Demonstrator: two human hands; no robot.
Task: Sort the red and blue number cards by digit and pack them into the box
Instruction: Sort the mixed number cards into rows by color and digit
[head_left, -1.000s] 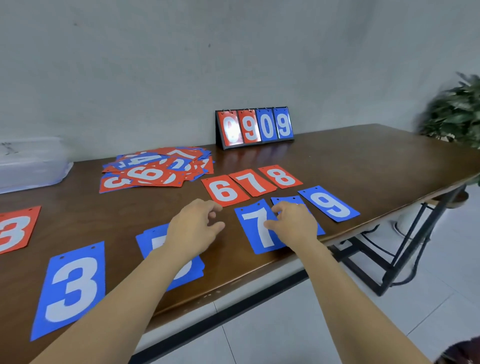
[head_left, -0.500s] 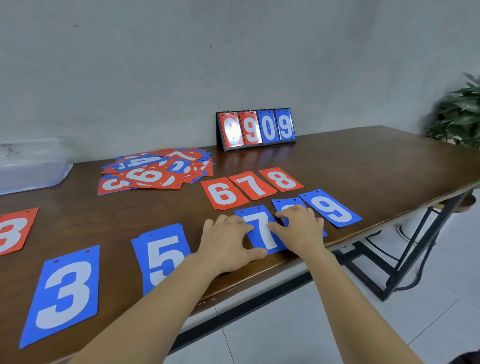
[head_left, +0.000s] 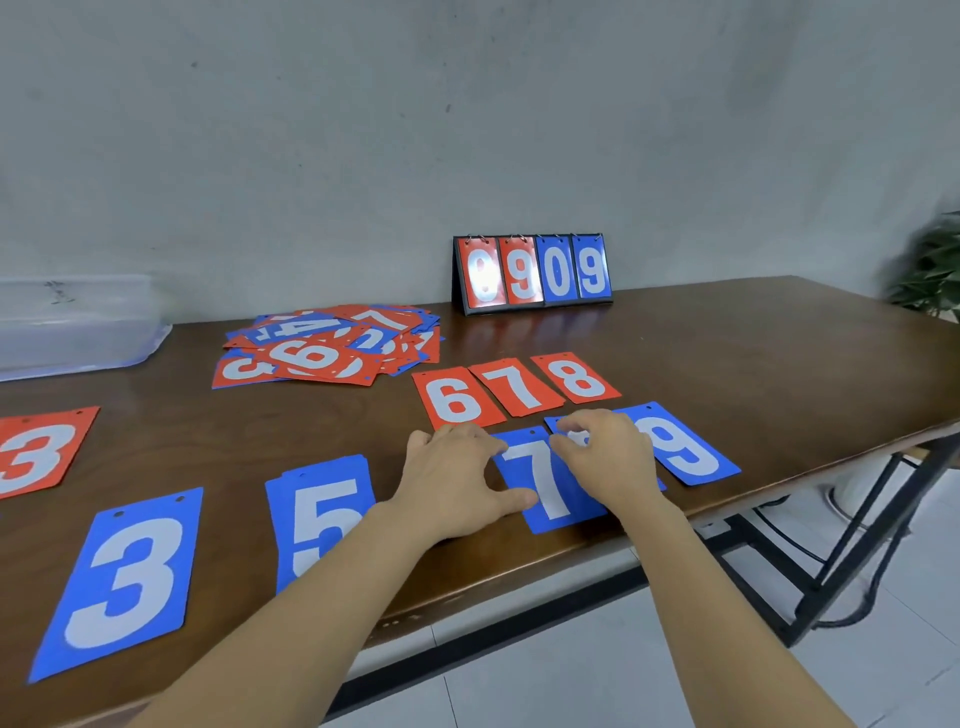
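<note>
Table (head_left: 753, 364), blue card (head_left: 558, 424), digit beneath hands (head_left: 610, 460)

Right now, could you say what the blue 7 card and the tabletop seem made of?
Flat blue number 7 card: likely thin plastic or laminated card, smooth with slight sheen. Dark brown tabletop: seemingly varnished wood; grain and reflections show.

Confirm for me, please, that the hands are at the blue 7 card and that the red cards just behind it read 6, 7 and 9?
Not quite: in the head view the last of those red cards is the red 8 card, not a 9, so they read 6, 7 and 8. The left hand and right hand are at the blue 7 card, as you said.
</note>
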